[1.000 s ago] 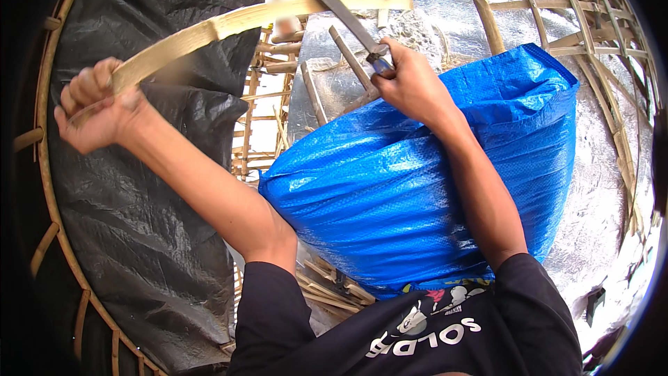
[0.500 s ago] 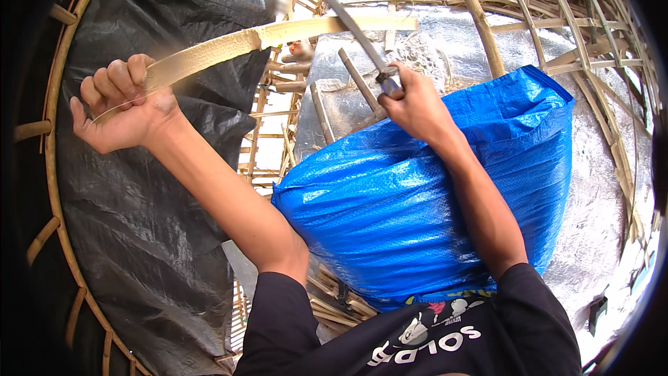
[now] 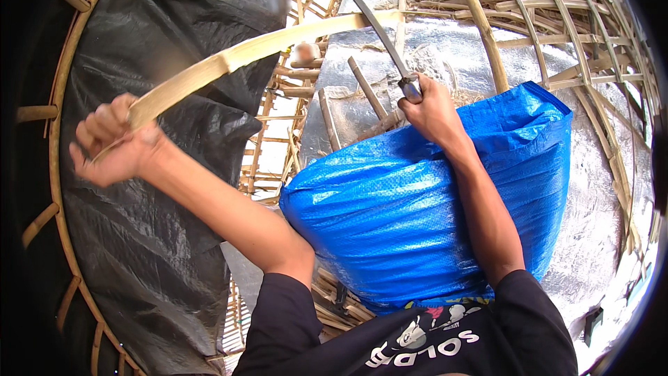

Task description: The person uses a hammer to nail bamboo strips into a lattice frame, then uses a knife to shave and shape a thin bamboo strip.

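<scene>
My left hand (image 3: 115,141), raised at the far left and a little blurred, is closed round the near end of a long pale bamboo strip (image 3: 278,38). The strip arches up and to the right, with a raised step partway along. My right hand (image 3: 433,111) grips the handle of a long-bladed knife (image 3: 372,19), its dark, narrow blade pointing up and left. Close to the strip's far end the blade crosses it; the exact contact is hard to make out. Below my right forearm, a blue woven plastic sack (image 3: 390,216) covers my lap.
Black plastic sheeting (image 3: 167,237) hangs on the left beside a bamboo frame (image 3: 57,132). Beyond the sack, bamboo pieces (image 3: 367,87) lie on a silvery sheet (image 3: 480,45). A bamboo lattice (image 3: 570,42) curves along the upper right. Split sticks (image 3: 334,292) lie below the sack's left side.
My left hand has moved down with the bamboo strip. My right hand has shifted slightly right and down, and the blade now crosses nearer the strip's far end.
</scene>
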A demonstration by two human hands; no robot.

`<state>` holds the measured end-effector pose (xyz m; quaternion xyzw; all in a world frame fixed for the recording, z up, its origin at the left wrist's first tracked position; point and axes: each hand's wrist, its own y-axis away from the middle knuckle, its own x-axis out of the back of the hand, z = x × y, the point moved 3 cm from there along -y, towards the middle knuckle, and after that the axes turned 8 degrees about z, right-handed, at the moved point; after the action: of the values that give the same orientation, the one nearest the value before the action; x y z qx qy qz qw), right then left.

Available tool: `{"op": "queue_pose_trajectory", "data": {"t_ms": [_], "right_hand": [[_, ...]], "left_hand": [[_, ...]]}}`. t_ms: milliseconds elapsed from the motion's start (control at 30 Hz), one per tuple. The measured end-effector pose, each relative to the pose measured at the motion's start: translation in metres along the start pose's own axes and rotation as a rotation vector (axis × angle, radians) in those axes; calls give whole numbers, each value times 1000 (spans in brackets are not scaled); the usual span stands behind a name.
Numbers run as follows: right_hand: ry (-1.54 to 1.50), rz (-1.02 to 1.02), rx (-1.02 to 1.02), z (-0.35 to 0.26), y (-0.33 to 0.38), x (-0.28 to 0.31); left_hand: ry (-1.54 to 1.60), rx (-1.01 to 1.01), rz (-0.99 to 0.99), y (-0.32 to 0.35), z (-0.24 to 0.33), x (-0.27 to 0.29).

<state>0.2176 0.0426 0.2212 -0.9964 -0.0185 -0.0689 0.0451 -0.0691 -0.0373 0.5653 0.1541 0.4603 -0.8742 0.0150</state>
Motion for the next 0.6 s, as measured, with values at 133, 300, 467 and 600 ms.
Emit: {"op": "queue_pose_trajectory", "data": {"t_ms": [133,300,467,600], "right_hand": [[-110,-18,122,-12,6,-7],[-43,132,-23,25,-5,8],[-219,84,-407,37,0,11],[-564,21,-393,-17,17,4]], "left_hand": [[118,112,-28,7,-47,-21],[87,-42,-61,14,41,-16],[126,-236,88,14,115,35],[-226,-239,402,14,59,17]]}}
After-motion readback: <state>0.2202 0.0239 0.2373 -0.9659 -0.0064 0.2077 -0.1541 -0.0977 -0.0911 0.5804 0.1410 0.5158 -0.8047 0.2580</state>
